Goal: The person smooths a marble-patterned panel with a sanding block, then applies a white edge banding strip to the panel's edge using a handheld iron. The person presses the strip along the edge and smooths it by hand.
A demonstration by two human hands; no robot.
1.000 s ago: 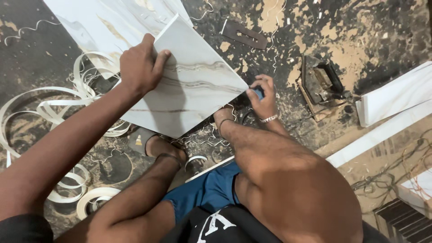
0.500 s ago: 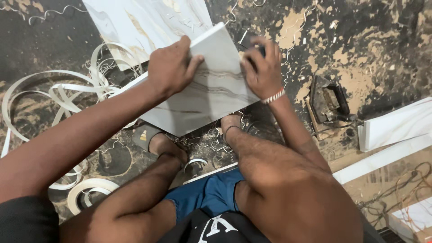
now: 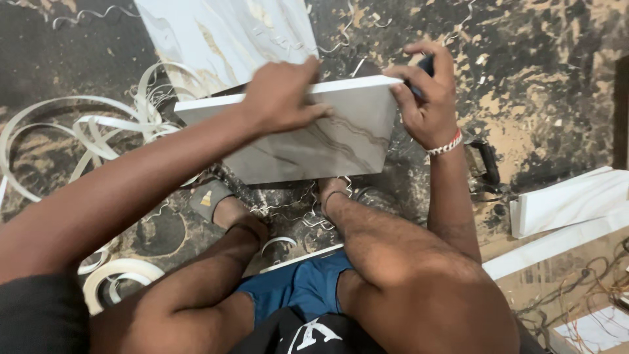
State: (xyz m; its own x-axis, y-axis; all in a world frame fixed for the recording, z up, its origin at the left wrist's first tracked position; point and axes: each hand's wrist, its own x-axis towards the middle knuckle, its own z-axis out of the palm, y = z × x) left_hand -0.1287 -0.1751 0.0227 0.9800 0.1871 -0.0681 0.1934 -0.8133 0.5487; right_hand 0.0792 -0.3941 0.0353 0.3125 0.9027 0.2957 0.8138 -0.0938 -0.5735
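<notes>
A white marble-patterned panel with grey veins stands tilted on the floor in front of my feet. My left hand grips its top edge near the middle. My right hand sits at the panel's right top corner, closed around a small dark tool whose tip shows above my fingers. A beaded bracelet circles my right wrist. My bare knees and blue shorts fill the lower part of the view.
A second marble-patterned sheet lies behind the panel. Curled white edge-band strips litter the floor at left. A dark hand tool lies right of my wrist. White board offcuts rest at right.
The panel has swung from flat and angled to standing nearly square before me. My right hand has risen from the floor to the panel's right top corner. My left hand stayed on the top edge.
</notes>
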